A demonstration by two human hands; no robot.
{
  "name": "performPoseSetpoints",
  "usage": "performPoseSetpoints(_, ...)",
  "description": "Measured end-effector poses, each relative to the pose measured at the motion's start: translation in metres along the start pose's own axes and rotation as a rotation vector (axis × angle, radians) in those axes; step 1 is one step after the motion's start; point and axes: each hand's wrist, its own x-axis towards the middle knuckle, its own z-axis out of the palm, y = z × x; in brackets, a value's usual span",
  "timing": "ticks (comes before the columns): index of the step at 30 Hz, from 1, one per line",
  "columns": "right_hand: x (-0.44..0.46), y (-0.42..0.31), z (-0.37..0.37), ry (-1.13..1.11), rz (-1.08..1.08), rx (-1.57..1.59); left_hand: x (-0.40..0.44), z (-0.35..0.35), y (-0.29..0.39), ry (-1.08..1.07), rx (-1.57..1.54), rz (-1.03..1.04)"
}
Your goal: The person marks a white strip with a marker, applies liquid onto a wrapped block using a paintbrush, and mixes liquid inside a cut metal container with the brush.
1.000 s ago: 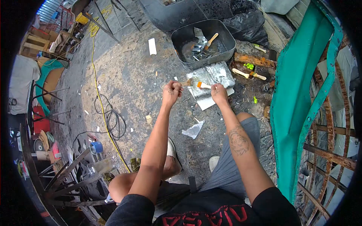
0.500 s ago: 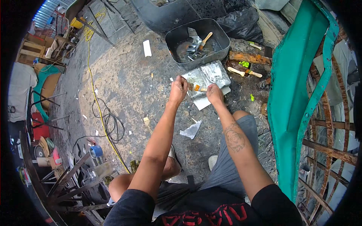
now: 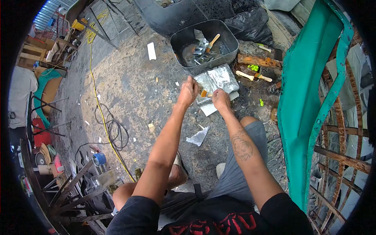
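from here i see the floor [image 3: 141, 82] carrying a tub [image 3: 187, 63], a cable [image 3: 95, 87] and a white strip [image 3: 151, 51].

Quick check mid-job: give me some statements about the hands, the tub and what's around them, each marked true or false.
1. The right hand holds an orange-bristled brush. True.
2. The green panel is on the person's left. False: the green panel is on the right.
3. A wooden-handled brush lies in the black tub. True.
4. The silver block is inside the tub. False: the silver block lies outside it.
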Motion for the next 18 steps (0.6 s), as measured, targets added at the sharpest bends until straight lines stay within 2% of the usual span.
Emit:
performPoseSetpoints(3, 0.000, -0.002, -0.001, 0.015, 0.046, -0.056, -0.003, 0.011, -0.002, -0.090, -0.005, -0.051)
performPoseSetpoints(4, -0.002, -0.003, -0.005, -0.011, 0.007, -0.062, -0.003, 0.010, -0.008, -0.002, 0.013, 0.029)
performPoseSetpoints(5, -0.004, -0.006, -0.009, -0.035, -0.030, -0.065, 0.000, 0.005, -0.007, -0.004, 0.010, 0.034)
performPoseSetpoints(7, -0.007, -0.007, -0.012, -0.033, -0.018, -0.063, 0.003, -0.010, 0.006, -0.047, -0.042, -0.204)
performPoseSetpoints(8, -0.006, -0.004, -0.010, -0.008, -0.021, -0.051, 0.002, -0.012, 0.013, -0.064, -0.142, -0.165)
performPoseSetpoints(9, -0.005, -0.005, -0.008, 0.018, -0.025, -0.036, -0.001, -0.005, 0.011, -0.062, -0.135, -0.165)
performPoseSetpoints(11, -0.005, -0.008, -0.006, 0.016, -0.011, -0.049, -0.008, 0.009, 0.006, -0.013, -0.053, 0.000)
performPoseSetpoints(18, -0.001, -0.002, -0.005, -0.012, -0.015, -0.048, -0.024, -0.014, -0.017, 0.143, 0.006, -0.106)
